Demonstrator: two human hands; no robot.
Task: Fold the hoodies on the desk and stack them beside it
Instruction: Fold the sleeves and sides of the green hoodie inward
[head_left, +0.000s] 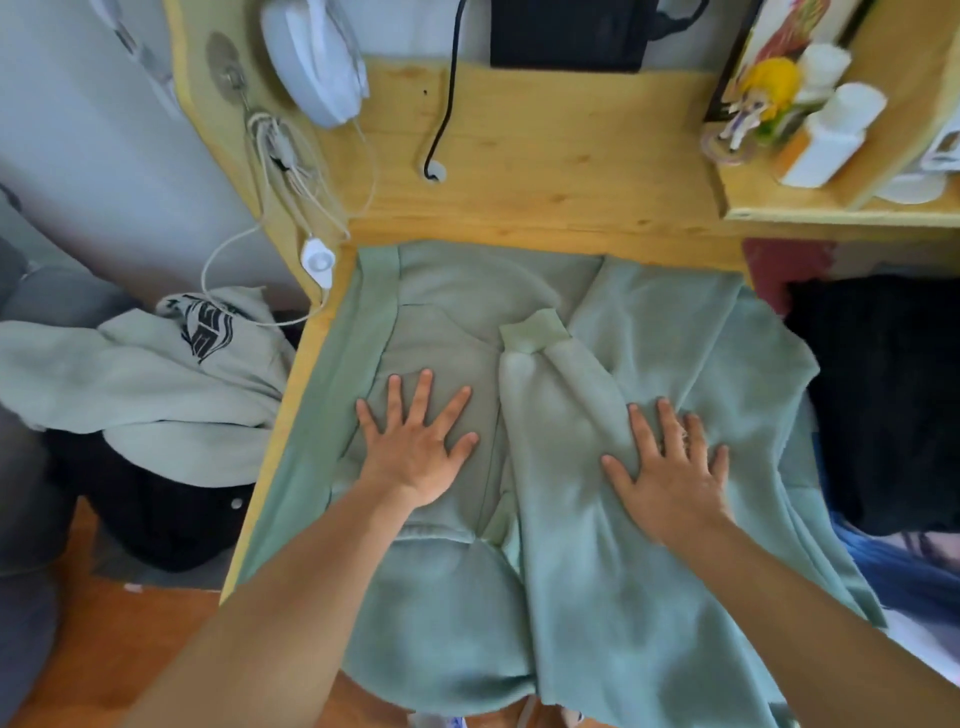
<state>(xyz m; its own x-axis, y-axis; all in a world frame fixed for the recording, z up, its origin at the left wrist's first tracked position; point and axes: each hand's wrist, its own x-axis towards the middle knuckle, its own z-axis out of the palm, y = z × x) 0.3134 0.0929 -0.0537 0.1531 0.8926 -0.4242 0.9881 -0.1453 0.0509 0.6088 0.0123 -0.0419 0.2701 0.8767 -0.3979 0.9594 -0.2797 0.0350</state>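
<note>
With my left hand (415, 447) and right hand (670, 467) pressed flat, fingers spread, on the sage-green fleece hoodie (597, 519) spread across the pale wooden desk (545, 156), I judge folding barely begun: one sleeve in, nothing visibly stacked.

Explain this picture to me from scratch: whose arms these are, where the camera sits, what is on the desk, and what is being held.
No machine here: a person wears one wide-angle camera on the head, looking down, so the two bare arms reaching in from below are their own. The left hand and right hand both lie flat, fingers spread, pressing on a green hoodie spread over a wooden desk. One sleeve is folded in across the middle. Nothing is gripped; the hands only press the cloth. Beside the desk on the left lies another pale hoodie with a dark print, and dark clothing sits on the right.
</note>
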